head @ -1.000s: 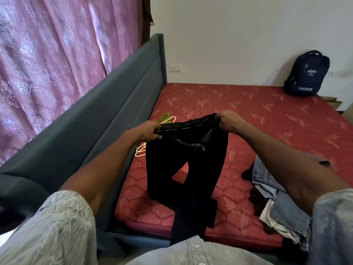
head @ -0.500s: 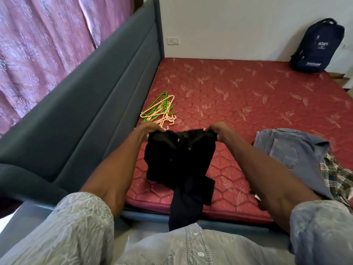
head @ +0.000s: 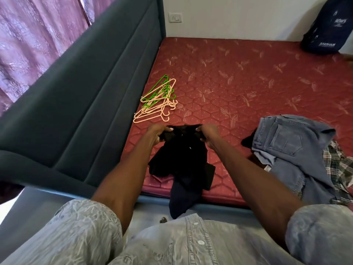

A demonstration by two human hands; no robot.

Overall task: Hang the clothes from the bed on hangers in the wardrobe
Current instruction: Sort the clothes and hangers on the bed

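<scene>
Black trousers (head: 181,159) lie bunched on the near edge of the red mattress (head: 248,83), one leg hanging over the bed's edge. My left hand (head: 159,131) grips the waistband at its left end and my right hand (head: 207,131) grips its right end. A pile of green and peach plastic hangers (head: 158,101) lies on the mattress just beyond my left hand. To the right sits a heap of clothes: blue jeans (head: 290,142) on top and a plaid shirt (head: 338,165) under them.
A dark grey padded headboard (head: 95,83) runs along the left of the bed, with purple curtains (head: 38,35) behind it. A navy backpack (head: 328,27) stands at the far right corner against the white wall. The wardrobe is out of view.
My hands have lowered the black trousers from held up in the air down onto the mattress, and moved closer together. The view tilted down, showing the hangers and the clothes heap more fully.
</scene>
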